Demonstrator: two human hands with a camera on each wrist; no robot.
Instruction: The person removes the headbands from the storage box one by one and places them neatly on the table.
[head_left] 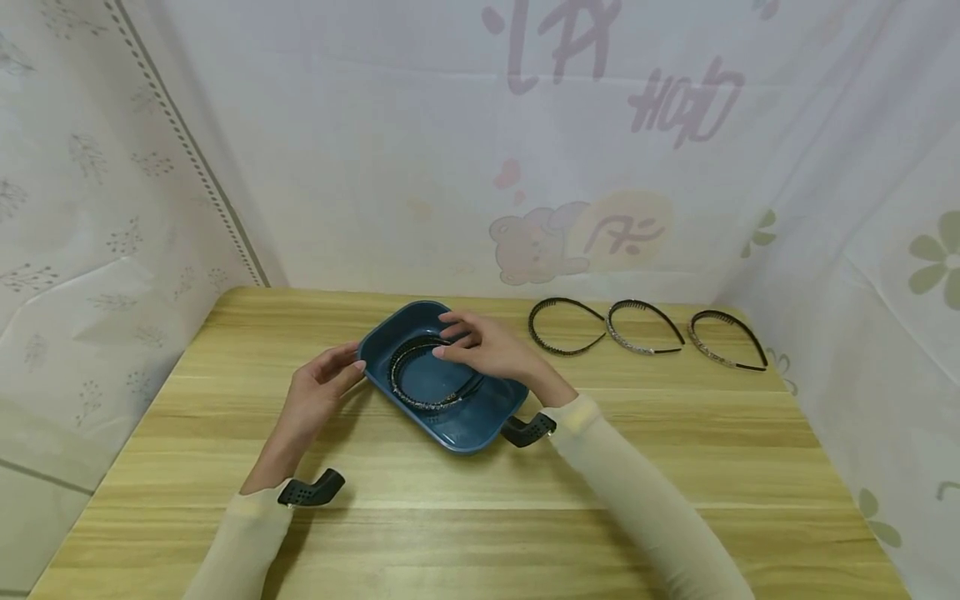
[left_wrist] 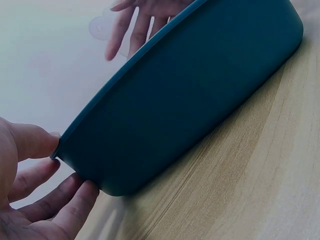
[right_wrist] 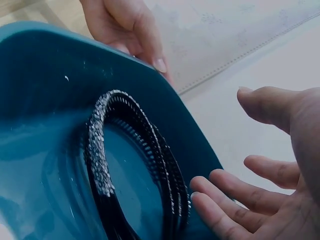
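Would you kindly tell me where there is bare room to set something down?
On the wooden table, bare patches lie in front of the blue tub, between left sleeve and right sleeve; left of the left hand; and right of the right sleeve, before the three headbands. It is crowded inside the tub, where more headbands lie by the right hand.

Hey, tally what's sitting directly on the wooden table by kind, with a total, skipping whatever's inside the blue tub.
Toothed headbands: 3
Blue plastic tub: 1
Total: 4
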